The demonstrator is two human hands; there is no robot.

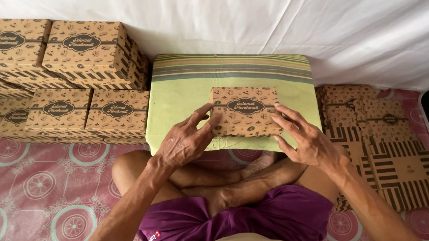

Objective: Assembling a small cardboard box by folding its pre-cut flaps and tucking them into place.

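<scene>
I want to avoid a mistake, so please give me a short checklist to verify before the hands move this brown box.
1. Left hand touches the folded box: ok, fingers on its left side.
2. Right hand touches the box: ok, fingers at its right edge.
3. Box lid shut: looks ok; the front flap cannot be told.
4. Box rests flat on the green cushion: ok.
5. Stacked finished boxes on the left stand steady: ok.
6. Flat unfolded boxes lie on the right: ok.
</scene>
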